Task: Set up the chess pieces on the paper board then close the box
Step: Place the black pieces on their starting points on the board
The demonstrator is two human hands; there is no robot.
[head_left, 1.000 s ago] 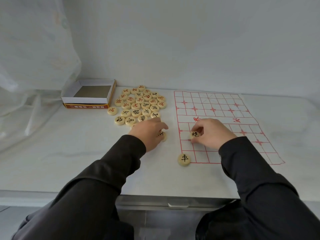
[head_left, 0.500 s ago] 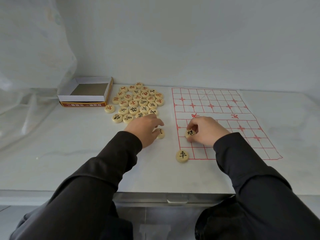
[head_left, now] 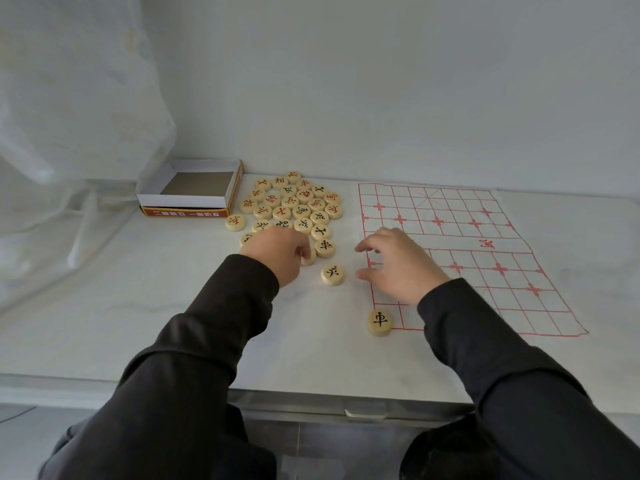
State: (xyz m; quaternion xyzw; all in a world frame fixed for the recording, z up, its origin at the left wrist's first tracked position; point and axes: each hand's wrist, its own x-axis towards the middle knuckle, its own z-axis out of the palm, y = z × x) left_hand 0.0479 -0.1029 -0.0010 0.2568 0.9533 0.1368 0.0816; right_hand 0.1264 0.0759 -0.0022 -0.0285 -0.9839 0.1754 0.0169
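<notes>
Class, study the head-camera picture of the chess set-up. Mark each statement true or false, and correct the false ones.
1. The white cardboard box is closed. False: it stands open.
2. Most of the round wooden chess pieces lie in a cluster between the box and the red-lined paper board. True.
3. The right hand is above the box. False: it is over the board's left edge, with its fingers spread.
4. One wooden piece with a black character sits at the board's near left corner. True.
5. The left hand is at the near side of the cluster. True.
</notes>
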